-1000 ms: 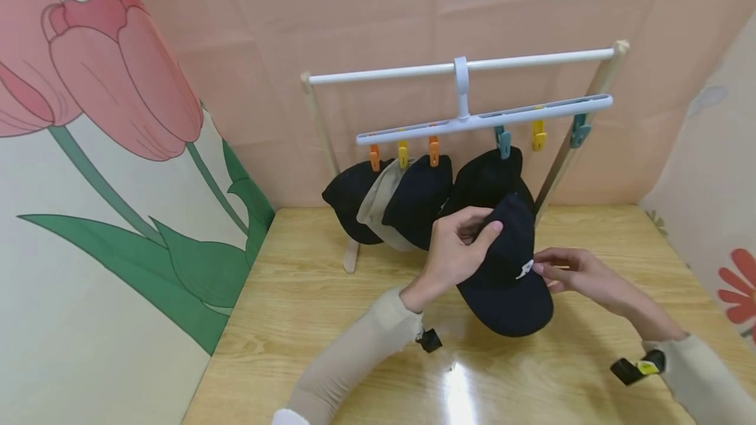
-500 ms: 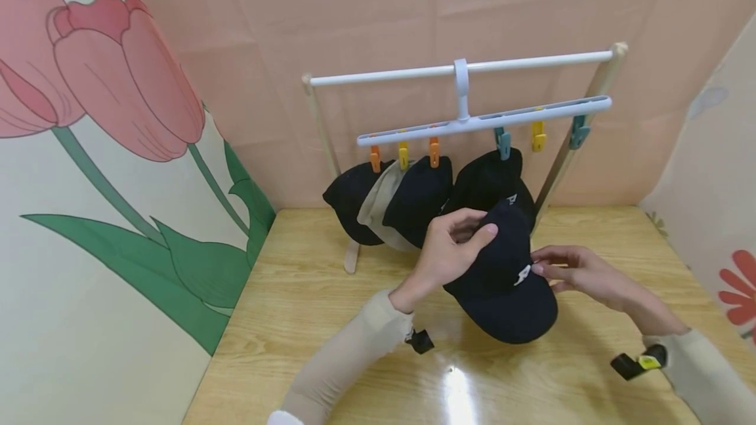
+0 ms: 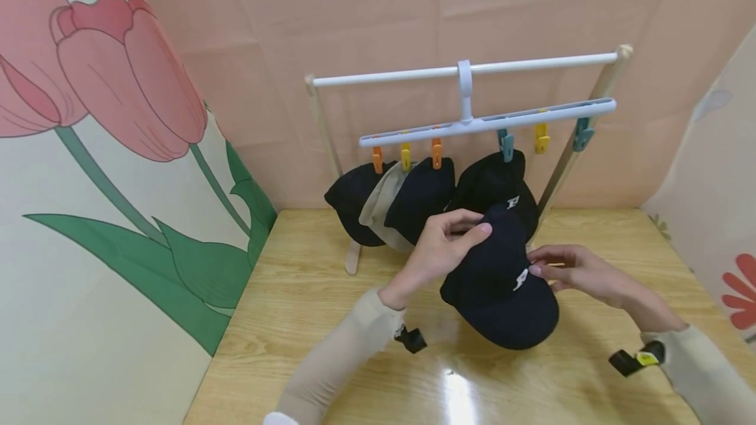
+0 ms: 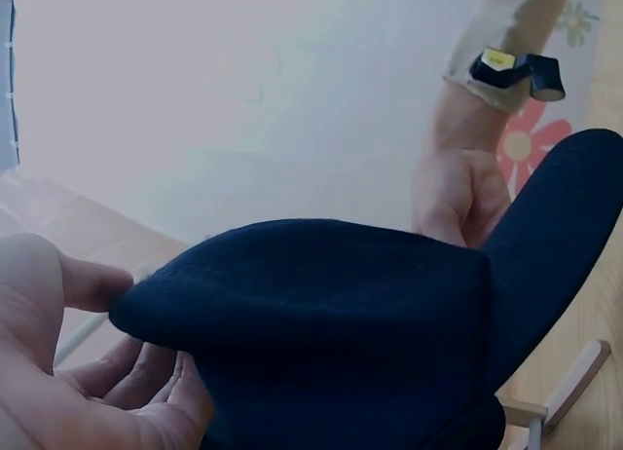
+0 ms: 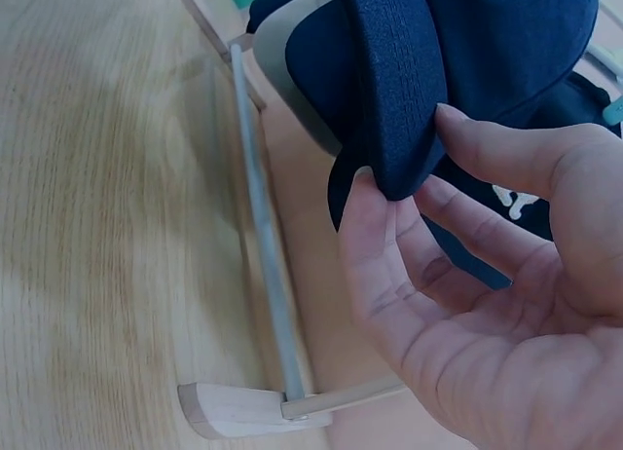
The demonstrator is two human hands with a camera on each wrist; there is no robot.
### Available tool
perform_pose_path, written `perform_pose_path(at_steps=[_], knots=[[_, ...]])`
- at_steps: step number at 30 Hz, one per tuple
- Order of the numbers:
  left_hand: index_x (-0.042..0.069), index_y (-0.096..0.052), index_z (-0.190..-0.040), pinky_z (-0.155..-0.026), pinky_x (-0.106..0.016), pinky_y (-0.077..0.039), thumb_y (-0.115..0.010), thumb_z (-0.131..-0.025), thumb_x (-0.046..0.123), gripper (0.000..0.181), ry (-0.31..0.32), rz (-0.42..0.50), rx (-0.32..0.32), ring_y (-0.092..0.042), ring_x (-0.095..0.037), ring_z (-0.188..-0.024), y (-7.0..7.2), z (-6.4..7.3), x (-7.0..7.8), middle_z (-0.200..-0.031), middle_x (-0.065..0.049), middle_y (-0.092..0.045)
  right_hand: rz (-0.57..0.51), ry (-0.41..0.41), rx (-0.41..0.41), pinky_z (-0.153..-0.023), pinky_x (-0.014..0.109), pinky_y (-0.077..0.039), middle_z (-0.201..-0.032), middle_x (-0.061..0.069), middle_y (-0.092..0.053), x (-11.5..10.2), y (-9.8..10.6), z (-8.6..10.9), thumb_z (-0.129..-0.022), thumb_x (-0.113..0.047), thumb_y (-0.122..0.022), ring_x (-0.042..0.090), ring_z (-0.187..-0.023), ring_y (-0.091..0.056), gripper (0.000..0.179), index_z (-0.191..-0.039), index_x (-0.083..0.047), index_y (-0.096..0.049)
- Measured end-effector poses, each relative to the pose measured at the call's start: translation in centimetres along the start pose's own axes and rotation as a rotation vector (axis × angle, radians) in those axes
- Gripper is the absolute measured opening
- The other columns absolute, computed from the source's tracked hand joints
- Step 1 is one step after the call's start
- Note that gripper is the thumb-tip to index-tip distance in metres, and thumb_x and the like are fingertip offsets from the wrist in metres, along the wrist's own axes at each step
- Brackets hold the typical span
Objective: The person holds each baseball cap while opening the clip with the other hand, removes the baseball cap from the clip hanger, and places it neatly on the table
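Observation:
Both hands hold a dark navy baseball cap (image 3: 493,274) with a white emblem, in front of the rack. My left hand (image 3: 444,244) pinches the top of its crown between thumb and fingers, also seen in the left wrist view. The brim's right side is pinched by my right hand (image 3: 569,272), its thumb near the emblem; the right wrist view shows the brim edge (image 5: 399,99) between thumb and fingers. Just behind hangs a black cap (image 3: 490,179) from a teal clip (image 3: 506,145). Part of that black cap is hidden by the held one.
A pale blue clip hanger (image 3: 487,124) hangs from the rack's white bar (image 3: 401,76). At left, clips hold a black cap (image 3: 354,195), a beige cap (image 3: 376,210) and a navy cap (image 3: 422,192). A yellow clip (image 3: 541,138) and another teal clip (image 3: 583,134) hold nothing.
The held cap has shifted slightly left and down, its crown tilting away from the hanging black cap, whose emblem now shows. My left hand moved left and a little down with it.

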State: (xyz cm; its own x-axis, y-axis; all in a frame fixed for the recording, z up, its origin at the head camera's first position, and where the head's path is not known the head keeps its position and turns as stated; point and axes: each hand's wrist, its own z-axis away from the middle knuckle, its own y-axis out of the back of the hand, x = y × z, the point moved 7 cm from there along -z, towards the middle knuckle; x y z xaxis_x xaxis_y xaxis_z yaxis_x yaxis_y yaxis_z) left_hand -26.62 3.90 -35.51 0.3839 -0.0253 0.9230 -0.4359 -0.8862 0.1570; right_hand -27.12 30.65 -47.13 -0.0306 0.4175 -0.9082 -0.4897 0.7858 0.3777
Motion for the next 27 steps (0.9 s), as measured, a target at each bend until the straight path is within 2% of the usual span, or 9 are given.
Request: perform_pose_path(at_steps=[5, 10, 14, 20, 24, 27], knots=[[-0.004, -0.075, -0.121, -0.088, -0.018, -0.057, -0.069, -0.104, 0.014, 0.025, 0.012, -0.017, -0.016, -0.067, 0.006, -0.093, 0.3, 0.1, -0.1, -0.119, -0.023, -0.076, 0.023, -0.001, -0.014, -0.086, 0.033, -0.063, -0.127, -0.014, -0.066, -0.5, -0.1, 0.0, -0.11, -0.017, -0.06, 0.007, -0.107, -0.067, 0.046, -0.146, 0.009, -0.053], [-0.004, -0.075, -0.117, -0.085, -0.018, -0.056, -0.071, -0.103, 0.013, 0.022, 0.016, -0.021, -0.051, -0.067, 0.004, -0.09, 0.6, 0.4, -0.1, -0.116, -0.023, -0.076, 0.044, 0.0, -0.028, -0.084, 0.034, -0.063, -0.125, -0.003, -0.068, -0.8, -0.3, 0.0, -0.11, -0.018, -0.061, 0.01, -0.104, -0.066, 0.045, -0.146, 0.008, -0.055], [-0.001, -0.076, -0.116, -0.082, -0.019, -0.056, -0.072, -0.101, 0.014, 0.022, 0.061, -0.013, -0.084, -0.068, 0.0, -0.088, 0.8, 0.7, 0.0, -0.111, -0.015, -0.077, 0.047, 0.0, -0.062, -0.084, 0.035, -0.063, -0.126, 0.002, -0.067, -0.8, -0.6, -0.2, -0.11, -0.017, -0.061, 0.011, -0.104, -0.065, 0.044, -0.145, 0.008, -0.056], [0.0, -0.076, -0.116, -0.062, -0.022, -0.046, -0.073, -0.1, 0.013, 0.021, 0.134, 0.022, -0.109, -0.058, -0.009, -0.068, 1.4, 1.1, -0.2, -0.095, -0.002, -0.073, 0.051, -0.005, -0.107, -0.086, 0.036, -0.063, -0.131, 0.009, -0.065, -0.8, -0.8, -0.6, -0.109, -0.018, -0.061, 0.011, -0.107, -0.066, 0.044, -0.146, 0.006, -0.056], [0.0, -0.076, -0.116, -0.06, -0.024, -0.046, -0.073, -0.1, 0.012, 0.019, 0.131, 0.025, -0.108, -0.057, -0.009, -0.066, 1.8, 1.3, -0.2, -0.094, -0.005, -0.074, 0.061, 0.002, -0.101, -0.086, 0.035, -0.062, -0.132, 0.006, -0.065, -0.8, -0.8, -0.8, -0.11, -0.018, -0.061, 0.01, -0.107, -0.066, 0.044, -0.146, 0.006, -0.056], [0.0, -0.076, -0.115, -0.062, -0.023, -0.049, -0.074, -0.1, 0.011, 0.018, 0.107, 0.024, -0.095, -0.063, -0.007, -0.07, 2.1, 1.5, -0.1, -0.098, -0.01, -0.077, 0.076, 0.011, -0.09, -0.087, 0.034, -0.062, -0.129, 0.008, -0.066, -0.8, -0.7, -0.8, -0.11, -0.019, -0.059, 0.012, -0.105, -0.066, 0.043, -0.146, 0.005, -0.056]])
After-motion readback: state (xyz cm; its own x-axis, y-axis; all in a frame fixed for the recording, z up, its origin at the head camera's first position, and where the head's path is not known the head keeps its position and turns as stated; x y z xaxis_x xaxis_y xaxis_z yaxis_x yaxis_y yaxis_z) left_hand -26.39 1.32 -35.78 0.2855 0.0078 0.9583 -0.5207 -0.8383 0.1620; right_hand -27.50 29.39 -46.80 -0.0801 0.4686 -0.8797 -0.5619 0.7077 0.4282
